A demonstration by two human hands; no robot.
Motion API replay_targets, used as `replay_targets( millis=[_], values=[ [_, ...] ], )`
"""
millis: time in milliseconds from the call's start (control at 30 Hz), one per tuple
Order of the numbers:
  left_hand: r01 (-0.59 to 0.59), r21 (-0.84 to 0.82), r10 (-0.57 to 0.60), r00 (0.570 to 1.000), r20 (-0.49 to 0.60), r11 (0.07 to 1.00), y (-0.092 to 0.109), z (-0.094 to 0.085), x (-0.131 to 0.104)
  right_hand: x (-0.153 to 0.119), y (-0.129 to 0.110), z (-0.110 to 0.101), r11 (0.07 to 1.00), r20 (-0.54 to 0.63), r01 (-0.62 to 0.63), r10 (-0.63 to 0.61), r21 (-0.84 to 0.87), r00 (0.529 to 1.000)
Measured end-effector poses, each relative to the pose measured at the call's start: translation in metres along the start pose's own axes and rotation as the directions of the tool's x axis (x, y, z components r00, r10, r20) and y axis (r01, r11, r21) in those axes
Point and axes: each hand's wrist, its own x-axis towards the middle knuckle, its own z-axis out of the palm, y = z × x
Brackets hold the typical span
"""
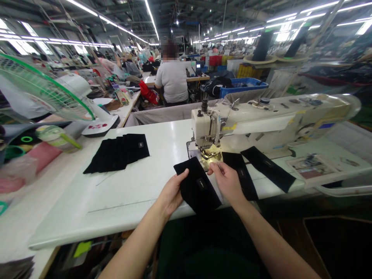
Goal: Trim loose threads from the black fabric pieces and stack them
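Note:
My left hand (173, 193) grips the left edge of a black fabric piece (194, 199), thumb on top and fingers underneath. A small dark label with pale lettering (201, 184) sits on that piece. My right hand (228, 180) is closed in a pinch beside the fabric's upper right edge, just below the needle area of a sewing machine (206, 130). What its fingertips hold is too small to make out. Right of it lie one black labelled piece (242, 176), partly behind my hand, and another black labelled piece (269, 168).
A fanned stack of black fabric pieces (120, 153) lies on the left of the white sewing table (116, 213). Beyond are a green-rimmed fan (49, 89) and a lidded cup (56, 137). A person in a grey shirt (173, 81) sits ahead, near a blue crate (244, 86).

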Motion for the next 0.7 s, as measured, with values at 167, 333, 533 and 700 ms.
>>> replay_targets(
  millis=[167,333,533,700],
  values=[
    [0.023,-0.111,-0.028,0.999,-0.046,0.994,0.004,-0.002,0.003,-0.001,0.004,-0.003,0.998,0.114,-0.052,0.049,0.021,0.992],
    [-0.023,-0.203,-0.011,0.986,-0.165,0.979,0.017,-0.009,0.005,-0.006,0.012,-0.008,0.985,0.238,-0.164,0.146,0.057,0.96],
    [-0.041,-0.213,-0.006,0.976,-0.217,0.976,0.025,-0.012,0.002,-0.01,0.011,-0.008,0.99,0.269,-0.144,0.139,0.002,0.953],
    [-0.024,-0.216,-0.018,0.981,-0.194,0.976,0.022,-0.007,-0.001,-0.011,0.006,0.001,0.994,0.226,-0.097,0.106,-0.049,0.968]
  ],
)
